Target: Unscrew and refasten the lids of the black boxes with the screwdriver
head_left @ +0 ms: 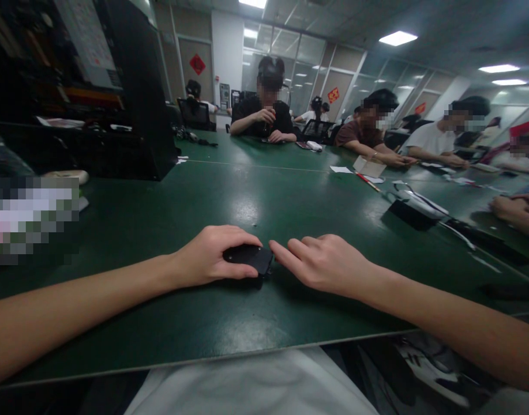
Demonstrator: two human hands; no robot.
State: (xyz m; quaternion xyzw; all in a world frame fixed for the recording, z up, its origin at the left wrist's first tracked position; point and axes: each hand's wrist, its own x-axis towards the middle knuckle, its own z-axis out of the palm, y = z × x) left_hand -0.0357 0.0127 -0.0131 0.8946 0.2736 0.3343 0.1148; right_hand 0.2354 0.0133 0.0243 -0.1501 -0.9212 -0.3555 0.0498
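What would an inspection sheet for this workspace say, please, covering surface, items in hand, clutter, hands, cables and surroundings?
Surface: green tabletop, glossy, with a thin seam across its far part.
Items in hand: flat black object, held just above or on the tabletop; which is unclear.
Clutter: white paper and red stick farther off; black box to the right.
Hands: left hand grips the object between thumb and fingers; right hand points at its other end, contact unclear.
Cables: white cable near the black box.
Surroundings: seated person in a dark top opposite, others to the right; black cabinet at left.
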